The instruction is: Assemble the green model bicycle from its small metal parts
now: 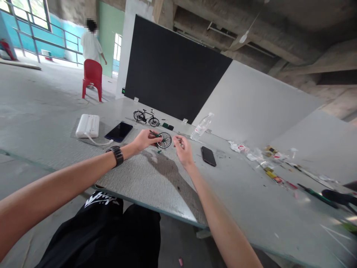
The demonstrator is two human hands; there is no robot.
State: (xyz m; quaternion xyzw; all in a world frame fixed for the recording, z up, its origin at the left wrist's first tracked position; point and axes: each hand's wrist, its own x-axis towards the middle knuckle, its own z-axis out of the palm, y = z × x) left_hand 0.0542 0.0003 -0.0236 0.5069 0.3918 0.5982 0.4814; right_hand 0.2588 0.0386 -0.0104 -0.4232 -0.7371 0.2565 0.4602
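Fingers (155,137) of left hand (143,140) on one spoked wheel (164,140) (two phones (119,131) (208,156) nearby)

Grey table (156,186) — phone (208,156), bottle (202,126), model bicycle (146,117) (upright)

Light: bright daylight from the windows (30,15) at left (blown out there).
Shadows: one soft dark streak on the table (251,208).
Edges: wide-angle bending, corners slightly soft.
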